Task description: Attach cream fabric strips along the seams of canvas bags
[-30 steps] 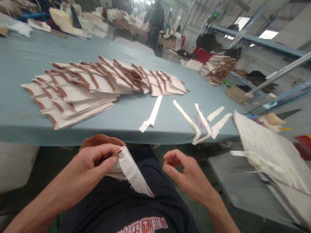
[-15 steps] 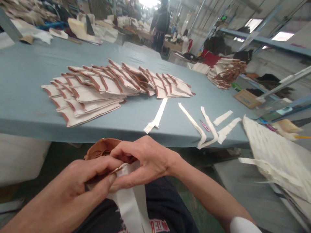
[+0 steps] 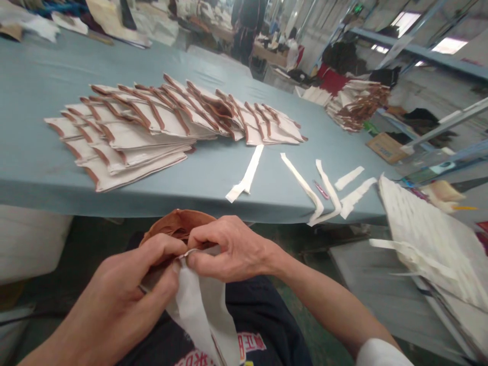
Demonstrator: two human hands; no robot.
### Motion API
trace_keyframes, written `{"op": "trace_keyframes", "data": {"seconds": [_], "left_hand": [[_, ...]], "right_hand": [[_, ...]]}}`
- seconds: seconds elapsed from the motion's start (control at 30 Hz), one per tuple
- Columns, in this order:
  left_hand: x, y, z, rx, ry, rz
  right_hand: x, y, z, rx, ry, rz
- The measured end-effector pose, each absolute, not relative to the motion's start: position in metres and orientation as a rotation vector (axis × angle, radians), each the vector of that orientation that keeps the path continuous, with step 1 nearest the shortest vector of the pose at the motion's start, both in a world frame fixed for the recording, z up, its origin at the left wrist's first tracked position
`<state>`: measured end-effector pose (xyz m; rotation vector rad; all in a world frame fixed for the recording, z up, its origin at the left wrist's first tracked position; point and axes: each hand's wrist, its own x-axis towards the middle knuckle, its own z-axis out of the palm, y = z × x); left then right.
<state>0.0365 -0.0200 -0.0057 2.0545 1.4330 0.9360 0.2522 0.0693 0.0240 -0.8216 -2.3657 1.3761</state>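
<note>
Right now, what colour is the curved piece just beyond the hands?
The curved piece is orange-brown; it shows best in the head view.

Workshop: fabric work, around a broad blue table (image 3: pixel 206 178)
On the table: matching brown-edged cloth pieces (image 3: pixel 147 140) in overlapping rows
Near its front edge: cut white strips (image 3: pixel 248 175)
Right of it: loaded metal shelves (image 3: pixel 419 52)
Beyond it: heaped cloth (image 3: pixel 204 12) and a standing person (image 3: pixel 246 25)

Two foreground hands (image 3: pixel 236 249), one blue-green tabletop (image 3: pixel 213 173), one pink tool (image 3: pixel 321 190).
</note>
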Motion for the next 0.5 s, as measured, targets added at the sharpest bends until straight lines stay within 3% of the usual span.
{"op": "trace_keyframes", "data": {"seconds": [0.3, 0.5], "left_hand": [[0.025, -0.012, -0.027, 2.494, 1.0, 1.151], [0.025, -0.009, -0.039, 2.588, 0.945, 1.185]], "right_hand": [[0.241, 0.038, 0.001, -0.903, -1.477, 2.185], [0.242, 0.038, -0.001, -0.941, -1.367, 2.226]]}}
